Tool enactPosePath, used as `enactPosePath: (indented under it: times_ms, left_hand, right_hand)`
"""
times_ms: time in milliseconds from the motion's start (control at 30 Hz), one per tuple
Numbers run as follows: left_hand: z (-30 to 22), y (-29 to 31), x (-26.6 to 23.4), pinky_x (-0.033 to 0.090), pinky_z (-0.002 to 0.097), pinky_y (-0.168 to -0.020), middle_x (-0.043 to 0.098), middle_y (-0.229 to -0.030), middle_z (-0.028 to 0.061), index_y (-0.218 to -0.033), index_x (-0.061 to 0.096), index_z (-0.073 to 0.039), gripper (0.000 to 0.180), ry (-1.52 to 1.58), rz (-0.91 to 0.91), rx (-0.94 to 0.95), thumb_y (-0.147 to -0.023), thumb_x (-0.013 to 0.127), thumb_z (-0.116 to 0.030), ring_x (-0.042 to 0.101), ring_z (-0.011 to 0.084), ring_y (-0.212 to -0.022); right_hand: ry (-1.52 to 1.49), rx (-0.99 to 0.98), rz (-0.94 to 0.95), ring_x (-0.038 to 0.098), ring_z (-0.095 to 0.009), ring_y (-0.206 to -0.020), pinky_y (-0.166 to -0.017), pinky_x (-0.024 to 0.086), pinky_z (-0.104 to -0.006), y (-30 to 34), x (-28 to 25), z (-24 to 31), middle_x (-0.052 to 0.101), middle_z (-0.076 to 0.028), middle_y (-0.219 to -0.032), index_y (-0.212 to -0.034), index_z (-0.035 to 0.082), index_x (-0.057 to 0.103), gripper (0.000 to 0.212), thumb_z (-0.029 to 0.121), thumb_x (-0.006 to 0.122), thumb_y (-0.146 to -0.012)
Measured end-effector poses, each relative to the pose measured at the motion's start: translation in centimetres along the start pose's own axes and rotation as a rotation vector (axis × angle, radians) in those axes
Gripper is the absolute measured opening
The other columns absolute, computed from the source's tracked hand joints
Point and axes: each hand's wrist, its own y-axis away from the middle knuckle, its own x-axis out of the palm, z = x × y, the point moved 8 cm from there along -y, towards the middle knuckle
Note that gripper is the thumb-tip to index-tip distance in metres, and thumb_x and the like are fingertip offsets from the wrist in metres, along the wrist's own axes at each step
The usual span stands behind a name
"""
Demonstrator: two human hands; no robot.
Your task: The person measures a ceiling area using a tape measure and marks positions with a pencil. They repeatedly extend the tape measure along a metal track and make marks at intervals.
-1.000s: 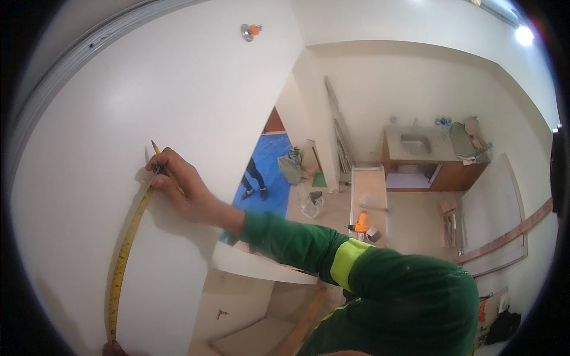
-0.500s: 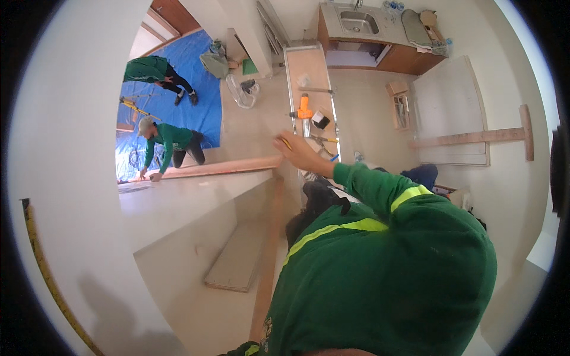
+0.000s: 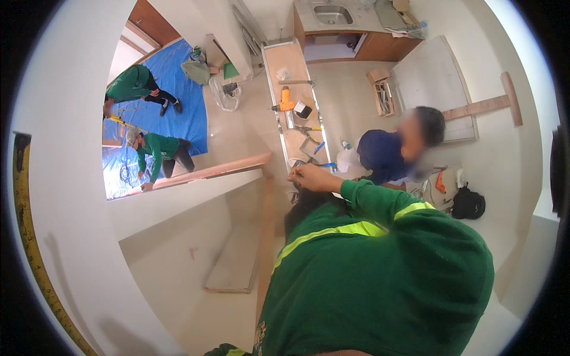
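Two workers (image 3: 155, 153) kneel upper left; your right hand (image 3: 312, 178), grip unclear, hangs mid-frame above the tool-strewn bench (image 3: 292, 65).

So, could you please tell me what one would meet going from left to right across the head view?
Yellow tape measure → blue tarp → orange drill → right hand → black bag → wooden T-shaped piece.

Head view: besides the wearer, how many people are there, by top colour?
Green tops: 2, upper person and lower person, both on the blue tarp
Dark blue top: 1, nearby person
Total: 3
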Motion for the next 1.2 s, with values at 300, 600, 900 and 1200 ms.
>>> enactPosePath:
  times_ms: [300, 600, 900, 1200]
  left_hand:
    - [2.1, -0.2, -0.5, 0.032, 0.0362, -0.051, 0.041, -0.066, 0.0022, -0.082, 0.059, -0.001, 0.030, 0.224, -0.011, 0.148, -0.103, 0.070, -0.020, 0.038, 0.0160, -0.056]
    - [-0.8, 0.1, 0.8, 0.038, 0.0369, -0.055, 0.049, -0.069, 0.0054, -0.084, 0.065, 0.001, 0.025, 0.392, 0.025, 0.365, -0.100, 0.070, -0.017, 0.046, 0.0191, -0.058]
    - [-17.1, 6.5, 12.9, 0.052, 0.0419, -0.074, 0.066, -0.089, 0.0122, -0.090, 0.070, -0.004, 0.007, 0.828, 0.581, 0.480, -0.083, 0.072, -0.002, 0.066, 0.0329, -0.085]
    - [-25.0, 9.2, 17.2, 0.053, 0.0372, -0.072, 0.070, -0.089, 0.0103, -0.095, 0.077, -0.005, 0.008, 0.907, 0.752, 0.620, -0.091, 0.078, -0.011, 0.068, 0.0281, -0.079]
  right_hand:
    - [0.348, -0.114, -0.102, 0.070, -0.049, -0.087, -0.082, 0.056, -0.0528, 3.2, 0.5, -2.2, 0.072, -0.032, -0.096, -0.120, -0.004, 0.066, 0.038, 0.031, 0.060, -0.106]
    - [0.038, -0.709, 0.140, 0.071, -0.032, -0.103, -0.093, 0.056, -0.0432, 7.1, 1.8, 13.9, 0.073, -0.016, -0.107, -0.130, 0.002, 0.066, 0.033, 0.006, 0.055, -0.099]
    - [-0.605, -0.783, 0.011, 0.052, -0.003, -0.081, -0.071, 0.044, -0.0210, 14.7, -5.0, 30.5, 0.067, -0.001, -0.104, -0.143, 0.006, 0.064, 0.043, 0.017, 0.073, -0.103]
    - [-0.681, -0.735, -0.578, 0.063, -0.005, -0.073, -0.057, 0.046, -0.0214, 15.4, -16.0, 23.3, 0.075, -0.001, -0.090, -0.121, 0.005, 0.076, 0.031, 0.031, 0.062, -0.111]
